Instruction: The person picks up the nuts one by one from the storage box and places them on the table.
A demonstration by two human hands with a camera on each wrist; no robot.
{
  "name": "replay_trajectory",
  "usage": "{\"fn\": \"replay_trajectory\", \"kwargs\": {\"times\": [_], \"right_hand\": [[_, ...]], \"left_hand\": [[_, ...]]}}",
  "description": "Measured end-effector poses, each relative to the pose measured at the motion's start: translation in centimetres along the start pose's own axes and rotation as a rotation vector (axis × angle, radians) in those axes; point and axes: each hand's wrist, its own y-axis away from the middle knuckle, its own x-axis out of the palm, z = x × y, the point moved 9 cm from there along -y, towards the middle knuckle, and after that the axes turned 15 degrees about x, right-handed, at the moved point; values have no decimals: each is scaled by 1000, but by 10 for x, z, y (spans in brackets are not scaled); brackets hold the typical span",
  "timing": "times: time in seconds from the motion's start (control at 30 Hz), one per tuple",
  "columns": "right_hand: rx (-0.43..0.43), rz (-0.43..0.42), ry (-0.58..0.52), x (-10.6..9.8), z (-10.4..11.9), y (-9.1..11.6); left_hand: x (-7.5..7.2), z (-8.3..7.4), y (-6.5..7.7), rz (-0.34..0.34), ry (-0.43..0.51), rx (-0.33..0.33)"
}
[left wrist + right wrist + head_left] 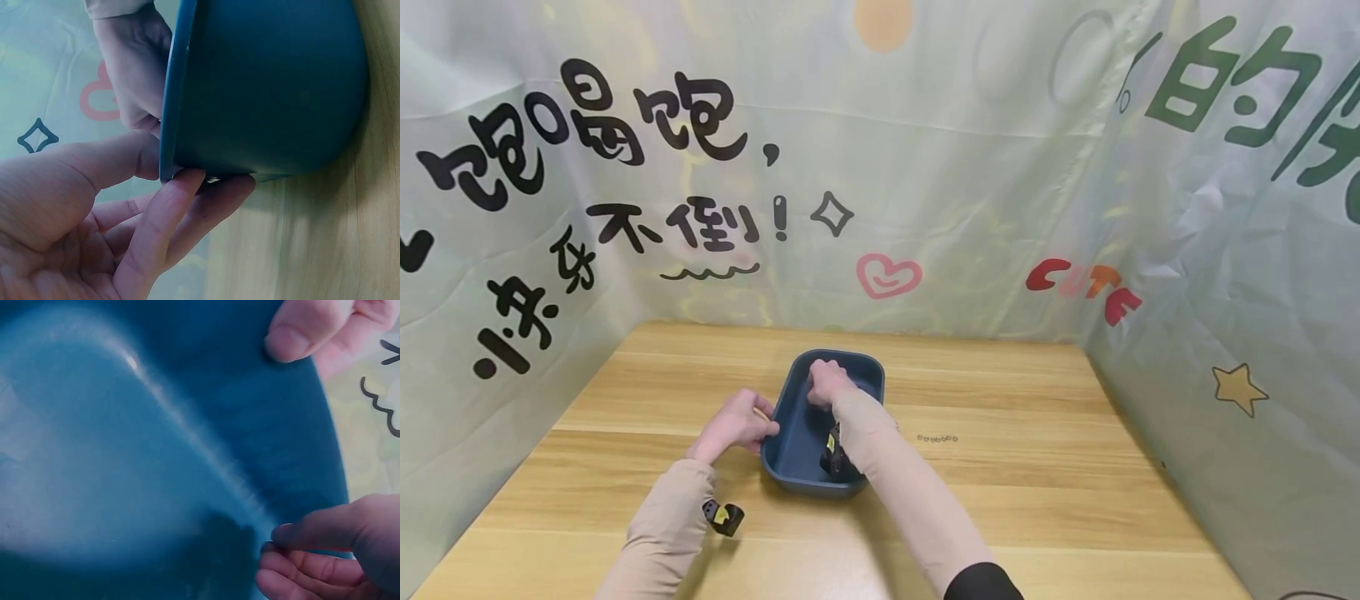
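A deep blue plastic basin (799,446) with rounded corners sits on the wooden table. At its left rim, my left hand (741,423) pinches the wall, with the thumb inside and the fingertips (181,184) against the outside. My right hand (829,383) reaches down into the basin's far part. In the right wrist view, its thumb and forefinger (322,528) come together low at the inner wall, the other fingers curled behind. I cannot tell if something tiny lies between those fingertips.
To the right of the basin, several tiny ring-like things (937,438) form a row on the table (1015,492). Printed cloth walls (970,208) stand around the back and sides. A black wrist camera (724,517) is strapped at the left sleeve.
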Motion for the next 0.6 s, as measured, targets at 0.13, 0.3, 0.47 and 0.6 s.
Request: {"fn": "replay_trajectory", "kwargs": {"times": [0.13, 0.3, 0.47, 0.6], "right_hand": [[-24, 12, -7, -4, 2, 5], [-71, -12, -16, -12, 2, 12], [-91, -34, -64, -20, -2, 20], [-108, -33, -100, -23, -4, 25]], "left_hand": [[0, 0, 0, 0, 4, -4], [0, -1, 1, 4, 6, 5], [0, -2, 1, 9, 4, 8], [0, -3, 1, 8, -3, 13]]}}
